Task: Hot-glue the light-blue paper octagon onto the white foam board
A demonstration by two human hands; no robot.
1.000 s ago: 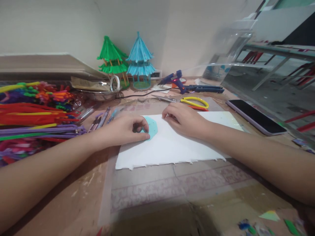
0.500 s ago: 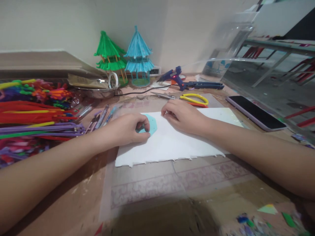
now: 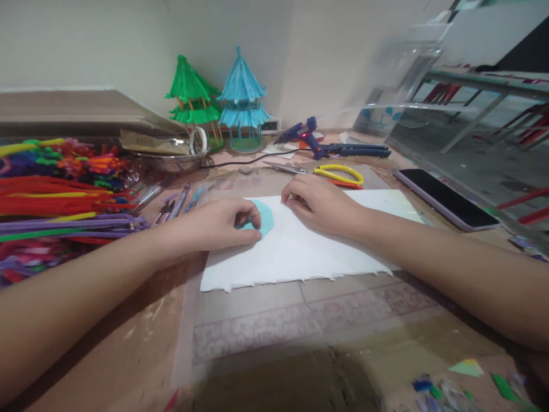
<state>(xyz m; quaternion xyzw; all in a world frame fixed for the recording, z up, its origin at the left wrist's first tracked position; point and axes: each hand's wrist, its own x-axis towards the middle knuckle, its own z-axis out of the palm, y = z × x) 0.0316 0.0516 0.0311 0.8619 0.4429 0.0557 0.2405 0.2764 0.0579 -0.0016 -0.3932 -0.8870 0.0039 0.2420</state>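
Note:
A white sheet (image 3: 295,257) with a ragged front edge lies on the table. Near its back left corner sits a flat light-blue piece (image 3: 266,217) with small dark dots, partly hidden by my left hand (image 3: 227,224). The thumb and curled fingers of that hand are apart, with a gap between them over the blue piece. My right hand (image 3: 317,201) rests on the sheet near its back edge, fingers curled down; whether anything is under its fingertips is hidden.
Behind are scissors (image 3: 338,171), a glue gun (image 3: 306,136), a green model (image 3: 193,91), a blue model (image 3: 242,97) and a metal bowl (image 3: 165,162). Colourful pipe cleaners (image 3: 64,194) lie left, a phone (image 3: 446,197) right, scraps (image 3: 465,367) at front right.

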